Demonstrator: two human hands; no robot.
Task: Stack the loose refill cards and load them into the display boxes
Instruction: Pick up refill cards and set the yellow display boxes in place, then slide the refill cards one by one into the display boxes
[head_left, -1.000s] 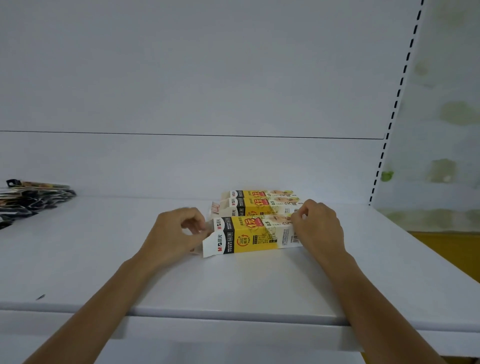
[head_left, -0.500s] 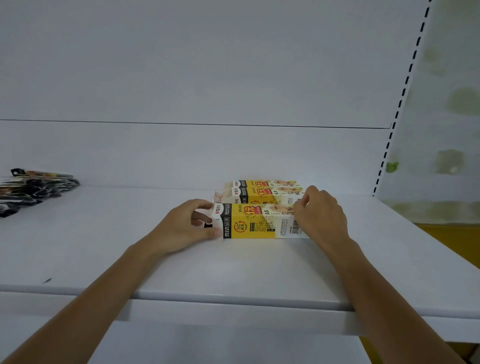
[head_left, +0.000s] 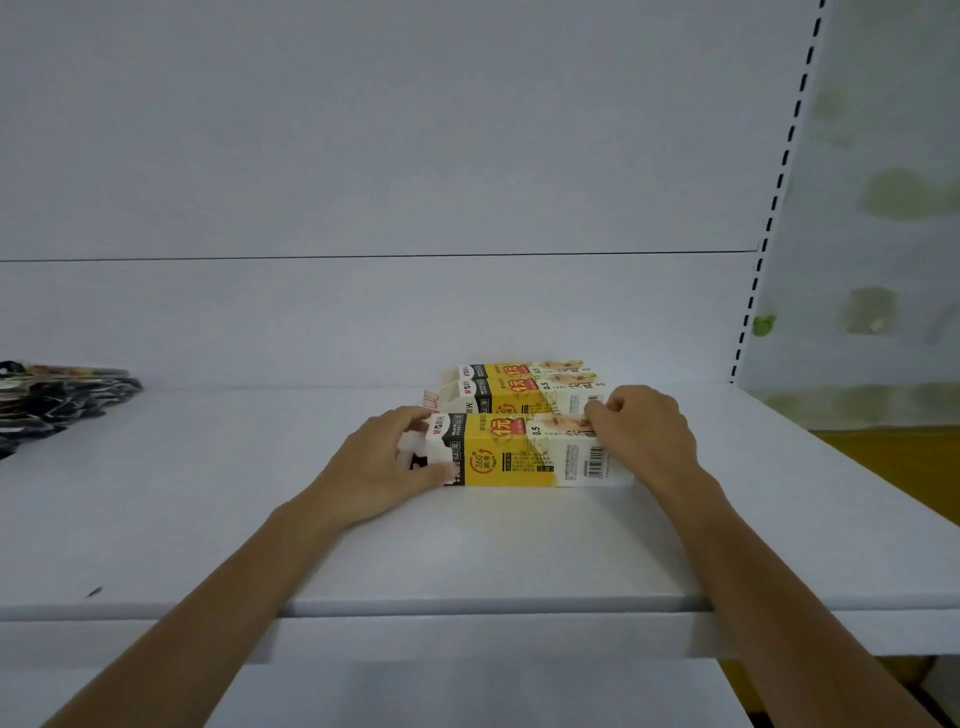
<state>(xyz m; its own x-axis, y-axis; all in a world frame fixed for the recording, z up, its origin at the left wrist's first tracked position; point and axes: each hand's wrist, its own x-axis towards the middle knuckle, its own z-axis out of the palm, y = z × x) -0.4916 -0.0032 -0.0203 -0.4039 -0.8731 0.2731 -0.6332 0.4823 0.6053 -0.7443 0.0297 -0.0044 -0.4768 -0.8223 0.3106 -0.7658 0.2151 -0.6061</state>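
Three yellow, white and black display boxes lie on their sides on the white shelf (head_left: 208, 519). The nearest display box (head_left: 519, 454) is held at both ends. My left hand (head_left: 384, 465) presses against its left end flap, fingers curled over the opening. My right hand (head_left: 644, 434) grips its right end from above. Two more display boxes (head_left: 514, 387) lie right behind it, touching it. A pile of loose refill cards (head_left: 57, 402), dark with printed headers, lies at the far left of the shelf.
The shelf's back panel (head_left: 363, 322) rises just behind the boxes. A perforated upright (head_left: 769, 223) bounds the shelf on the right. The shelf's front edge (head_left: 467, 608) runs under my forearms.
The nearest box's left end flap, open a second ago, is now pressed shut under my left hand. The box has straightened and slid back against the two behind it.
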